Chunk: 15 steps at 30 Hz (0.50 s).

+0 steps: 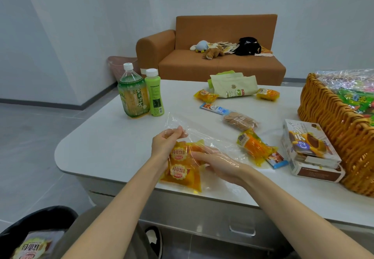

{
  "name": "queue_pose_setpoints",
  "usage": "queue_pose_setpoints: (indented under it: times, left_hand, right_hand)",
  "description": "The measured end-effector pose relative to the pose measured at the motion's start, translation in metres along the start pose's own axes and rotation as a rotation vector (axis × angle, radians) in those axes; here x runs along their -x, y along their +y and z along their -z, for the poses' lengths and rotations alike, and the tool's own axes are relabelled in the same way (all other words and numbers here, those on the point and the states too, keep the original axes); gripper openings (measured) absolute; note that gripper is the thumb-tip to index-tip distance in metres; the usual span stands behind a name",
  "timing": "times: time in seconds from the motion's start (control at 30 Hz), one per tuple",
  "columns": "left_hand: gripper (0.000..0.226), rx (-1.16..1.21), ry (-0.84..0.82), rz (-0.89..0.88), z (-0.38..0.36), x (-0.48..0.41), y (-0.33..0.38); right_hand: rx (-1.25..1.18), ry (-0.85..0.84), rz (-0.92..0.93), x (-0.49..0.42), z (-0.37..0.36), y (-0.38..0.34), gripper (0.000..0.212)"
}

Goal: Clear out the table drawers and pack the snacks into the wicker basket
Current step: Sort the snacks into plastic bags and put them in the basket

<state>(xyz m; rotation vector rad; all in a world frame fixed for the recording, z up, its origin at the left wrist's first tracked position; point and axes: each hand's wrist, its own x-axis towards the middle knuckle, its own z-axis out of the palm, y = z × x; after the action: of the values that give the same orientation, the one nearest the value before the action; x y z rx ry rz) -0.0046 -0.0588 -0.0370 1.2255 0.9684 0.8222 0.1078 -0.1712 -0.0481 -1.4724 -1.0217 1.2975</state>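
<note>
On the white table [113,149], near its front edge, lies a clear plastic bag [202,135] with orange bread packets [180,171] in it. My left hand [168,141] pinches the bag's upper edge. My right hand [214,161] is inside the bag, fingers straight, touching the packets. The wicker basket [332,121] stands at the table's right, holding green snack bags under crinkled cellophane. Loose snacks lie between: an orange packet [257,147], a biscuit sleeve [240,122], two stacked chocolate-pie boxes [311,149].
Two green drink bottles [139,92] stand at the table's left. A pale green pouch [234,85] and two small orange packets lie at the back. A drawer handle [242,231] shows below the tabletop. A dark bin [34,236] with wrappers sits at lower left. An orange sofa [212,56] stands behind.
</note>
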Motion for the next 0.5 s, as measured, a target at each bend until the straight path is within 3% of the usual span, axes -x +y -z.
queue_pose_setpoints:
  times: [0.17,0.3,0.5]
  left_hand:
    - [0.024,-0.002,-0.016,0.01,0.001,-0.002,-0.001]
    - [0.042,-0.026,-0.114,0.068,0.004,-0.004,0.003]
    - [0.017,-0.06,-0.172,0.077,0.012,-0.008,0.003]
  right_hand:
    - [-0.074,0.054,0.085,0.001,-0.005,0.008,0.036]
    - [-0.146,0.061,0.085,0.002,-0.003,0.009,0.042]
    - [-0.233,0.019,-0.002,0.0,-0.001,0.007,0.041]
